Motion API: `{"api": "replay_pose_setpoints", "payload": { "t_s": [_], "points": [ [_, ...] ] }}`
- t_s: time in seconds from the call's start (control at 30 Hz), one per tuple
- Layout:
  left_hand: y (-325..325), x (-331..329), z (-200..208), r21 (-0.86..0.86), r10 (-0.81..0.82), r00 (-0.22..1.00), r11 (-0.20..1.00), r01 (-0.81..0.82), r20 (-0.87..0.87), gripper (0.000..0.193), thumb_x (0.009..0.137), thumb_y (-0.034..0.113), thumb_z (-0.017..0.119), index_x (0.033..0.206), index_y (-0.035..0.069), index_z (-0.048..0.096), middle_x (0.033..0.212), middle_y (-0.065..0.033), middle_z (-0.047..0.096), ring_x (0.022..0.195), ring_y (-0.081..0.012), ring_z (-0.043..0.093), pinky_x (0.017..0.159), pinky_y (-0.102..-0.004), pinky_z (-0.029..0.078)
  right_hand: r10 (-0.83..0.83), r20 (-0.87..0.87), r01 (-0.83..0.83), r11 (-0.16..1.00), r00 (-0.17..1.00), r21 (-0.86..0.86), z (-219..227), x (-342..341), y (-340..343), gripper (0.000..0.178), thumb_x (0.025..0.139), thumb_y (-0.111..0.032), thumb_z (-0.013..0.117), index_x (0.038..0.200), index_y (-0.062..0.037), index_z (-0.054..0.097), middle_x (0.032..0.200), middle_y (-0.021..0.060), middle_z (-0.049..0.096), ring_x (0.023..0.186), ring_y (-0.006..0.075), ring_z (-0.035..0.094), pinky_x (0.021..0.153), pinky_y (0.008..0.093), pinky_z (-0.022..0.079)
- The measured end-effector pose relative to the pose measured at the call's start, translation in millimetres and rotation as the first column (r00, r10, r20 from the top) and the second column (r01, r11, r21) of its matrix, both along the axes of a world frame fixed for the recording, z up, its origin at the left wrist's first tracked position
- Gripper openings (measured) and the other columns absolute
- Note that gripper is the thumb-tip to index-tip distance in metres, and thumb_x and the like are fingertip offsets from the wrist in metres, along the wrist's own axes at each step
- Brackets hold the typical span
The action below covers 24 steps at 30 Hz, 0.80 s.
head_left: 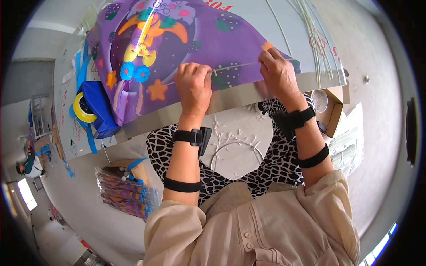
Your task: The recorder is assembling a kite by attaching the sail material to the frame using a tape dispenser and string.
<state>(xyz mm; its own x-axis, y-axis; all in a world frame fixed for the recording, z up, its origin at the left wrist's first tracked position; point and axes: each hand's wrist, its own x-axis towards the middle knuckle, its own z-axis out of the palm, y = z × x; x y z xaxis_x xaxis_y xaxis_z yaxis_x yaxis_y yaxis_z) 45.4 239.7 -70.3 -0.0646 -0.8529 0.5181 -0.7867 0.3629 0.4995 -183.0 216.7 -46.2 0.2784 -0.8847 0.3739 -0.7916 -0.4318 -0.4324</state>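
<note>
A purple kite (199,48), printed with a moon, stars and yellow and blue figures, lies spread over the table. A thin pale rod (233,68) runs along its near side, between my hands. My left hand (194,91) is closed at the kite's near edge, knuckles up, by a small white piece on the rod. Further right, my right hand (282,79) pinches the kite's edge near its right corner. The fingertips of both hands are partly hidden beneath the knuckles, so the exact hold on the rod is unclear.
A blue tape dispenser (100,108) with a yellow roll stands left of the kite. Loose pale rods (314,40) lie on the table's right. Below are plastic-wrapped printed packs (126,193), a cardboard box (333,113) and small white pieces (235,144). A person (33,166) is far left.
</note>
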Motion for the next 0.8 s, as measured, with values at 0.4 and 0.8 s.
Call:
{"api": "replay_pose_setpoints", "payload": {
  "t_s": [0.4,0.8],
  "points": [
    [-6.0,-5.9,-1.2,-0.132,0.003,0.994,0.991,0.011,0.106,0.016,0.070,-0.002,0.067,0.080,0.010,0.066,0.077,-0.0016,0.057,0.082,-0.0233,0.053,0.073,-0.0365,0.042,-0.056,-0.043,0.050,0.991,0.998,-0.121,-12.7,1.5,-2.4,0.016,0.075,0.003,0.056,0.089,-0.0044,0.058,0.093,0.0130,0.059,0.075,0.0352,0.063,0.065,0.0405,0.054],
    [10.6,-7.7,-9.8,0.011,-0.058,0.998,0.998,0.058,0.016,0.012,0.069,0.002,0.071,0.076,0.008,0.063,0.077,-0.0022,0.056,0.080,-0.0240,0.053,0.072,-0.0374,0.041,0.001,-0.062,0.005,0.994,0.998,0.107,-21.9,-0.3,3.4,0.013,0.076,0.001,0.059,0.088,-0.0026,0.059,0.088,0.0141,0.057,0.076,0.0365,0.062,0.066,0.0430,0.052]
  ]
}}
